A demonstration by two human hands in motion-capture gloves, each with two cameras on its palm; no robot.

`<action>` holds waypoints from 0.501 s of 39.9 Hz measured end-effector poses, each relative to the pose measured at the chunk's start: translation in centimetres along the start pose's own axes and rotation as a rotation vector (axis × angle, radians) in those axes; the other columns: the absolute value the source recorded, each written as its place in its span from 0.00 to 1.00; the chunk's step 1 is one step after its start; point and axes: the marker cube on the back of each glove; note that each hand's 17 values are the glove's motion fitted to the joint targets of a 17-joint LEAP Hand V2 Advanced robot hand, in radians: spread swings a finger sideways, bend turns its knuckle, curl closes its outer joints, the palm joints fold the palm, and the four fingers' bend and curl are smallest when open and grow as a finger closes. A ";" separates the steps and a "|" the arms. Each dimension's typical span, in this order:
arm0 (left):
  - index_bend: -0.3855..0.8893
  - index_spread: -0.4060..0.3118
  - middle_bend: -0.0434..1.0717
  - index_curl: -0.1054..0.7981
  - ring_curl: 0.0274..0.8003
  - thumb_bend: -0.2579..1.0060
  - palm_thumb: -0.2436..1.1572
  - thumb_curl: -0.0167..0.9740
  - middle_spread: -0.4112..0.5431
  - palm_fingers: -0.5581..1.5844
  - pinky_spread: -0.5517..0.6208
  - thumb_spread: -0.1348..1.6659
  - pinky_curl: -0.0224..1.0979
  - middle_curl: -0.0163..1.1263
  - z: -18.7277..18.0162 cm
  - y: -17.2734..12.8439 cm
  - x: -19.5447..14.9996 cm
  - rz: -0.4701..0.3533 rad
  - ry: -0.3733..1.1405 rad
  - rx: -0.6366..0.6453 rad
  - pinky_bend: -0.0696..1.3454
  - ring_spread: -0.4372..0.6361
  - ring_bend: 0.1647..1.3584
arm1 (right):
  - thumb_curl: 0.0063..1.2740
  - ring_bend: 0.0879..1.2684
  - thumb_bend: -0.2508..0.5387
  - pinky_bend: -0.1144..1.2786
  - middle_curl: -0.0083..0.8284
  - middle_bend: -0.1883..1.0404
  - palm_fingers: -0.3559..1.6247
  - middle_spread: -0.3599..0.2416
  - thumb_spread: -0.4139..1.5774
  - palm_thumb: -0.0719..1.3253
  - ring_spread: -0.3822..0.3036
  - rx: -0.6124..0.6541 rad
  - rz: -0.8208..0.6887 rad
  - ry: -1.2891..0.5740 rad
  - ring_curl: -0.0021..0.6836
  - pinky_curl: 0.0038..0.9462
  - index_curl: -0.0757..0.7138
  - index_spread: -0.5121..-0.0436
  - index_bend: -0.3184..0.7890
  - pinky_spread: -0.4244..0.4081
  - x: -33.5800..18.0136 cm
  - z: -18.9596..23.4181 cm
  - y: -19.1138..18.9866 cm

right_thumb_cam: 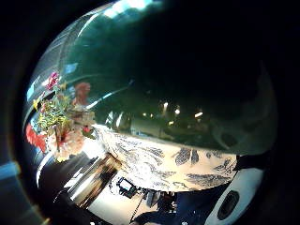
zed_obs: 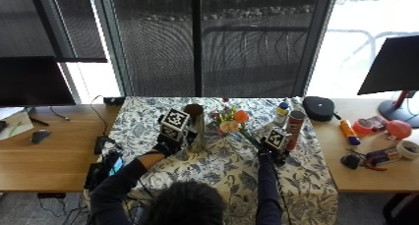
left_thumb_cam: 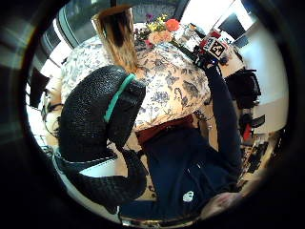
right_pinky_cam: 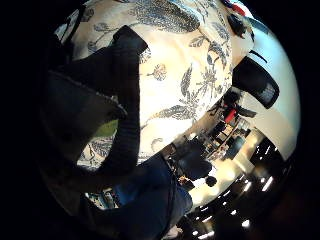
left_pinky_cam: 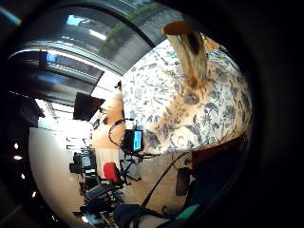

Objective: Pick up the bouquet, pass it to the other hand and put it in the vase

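**Bouquet in the right hand, vase by the left**

Floral blue-and-cream cloth covers the table (zed_obs: pixel 229 178) where the person sits. The right hand (zed_obs: pixel 270 147), at about one o'clock from the person's head, is curled round the green stems of the bouquet (zed_obs: pixel 229 122), whose orange and pink flowers lean toward eleven o'clock from that hand, above the cloth. The left hand (zed_obs: pixel 167 145), at roughly eleven o'clock, hovers just beside the tall brown vase (zed_obs: pixel 194 127), which stands upright on the cloth; its fingers (left_thumb_cam: pixel 95 119) curl, apparently round nothing. The two hands are well apart. Farther off, at one o'clock, stand a red can (zed_obs: pixel 294 129) and a small bottle (zed_obs: pixel 282 113).
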 end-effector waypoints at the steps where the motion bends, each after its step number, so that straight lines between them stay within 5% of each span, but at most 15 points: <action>1: 0.40 0.61 0.21 0.37 0.36 0.19 0.31 0.27 0.70 0.30 0.78 0.76 0.34 0.33 0.1 0.0 -0.1 -0.002 -0.001 0.001 0.39 0.66 0.42 | 0.28 0.35 0.43 0.23 0.60 0.54 0.67 0.37 0.83 0.77 0.30 -0.017 0.019 0.002 0.53 0.25 0.51 0.56 0.50 0.84 0.2 0.2 0.1; 12: 0.40 0.61 0.21 0.37 0.35 0.19 0.31 0.27 0.71 0.30 0.78 0.76 0.34 0.32 0.7 0.1 0.0 0.003 -0.003 -0.031 0.39 0.67 0.42 | 0.28 0.40 0.45 0.18 0.67 0.60 0.75 0.28 0.83 0.82 0.22 -0.007 0.095 -0.021 0.62 0.24 0.60 0.56 0.50 0.73 1.2 1.2 0.4; 20: 0.40 0.61 0.21 0.38 0.35 0.19 0.31 0.27 0.72 0.30 0.78 0.76 0.33 0.32 0.6 0.3 0.3 -0.004 0.009 -0.066 0.39 0.67 0.42 | 0.27 0.42 0.42 0.17 0.70 0.61 0.74 0.25 0.83 0.83 0.20 0.050 -0.027 -0.283 0.66 0.23 0.67 0.55 0.52 0.65 0.2 0.6 0.2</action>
